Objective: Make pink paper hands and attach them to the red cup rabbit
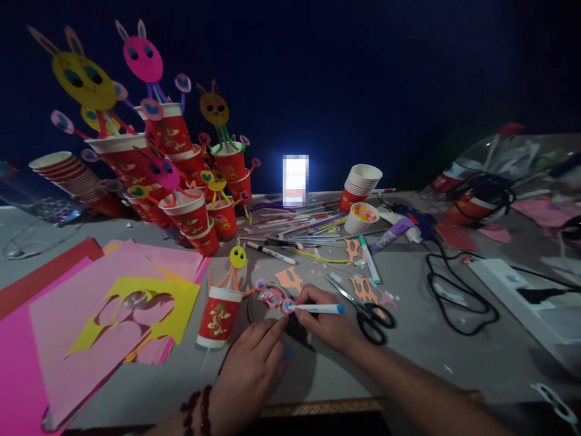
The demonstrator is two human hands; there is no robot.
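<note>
My right hand [324,315] grips a white marker with a blue end [324,309], its tip on a small pink paper disc with a blue mark [287,306]. My left hand [258,354] lies just left of it, fingers together, fingertips by the disc; what they hold is too small to make out. Behind the fingertips is a round dish of pink pieces [271,297]. To the left stands a red paper cup [219,318] bearing a yellow-faced figure [238,257] with orange arms. Black-handled scissors [374,321] lie right of my right hand.
Decorated red cups [186,215] crowd the back left. Pink and yellow paper sheets [82,339] cover the left. Pipe cleaners and pens [290,227], stacked cups [361,181] and a lit screen [295,180] are behind. A black cable [454,327] and power strip [521,309] lie right.
</note>
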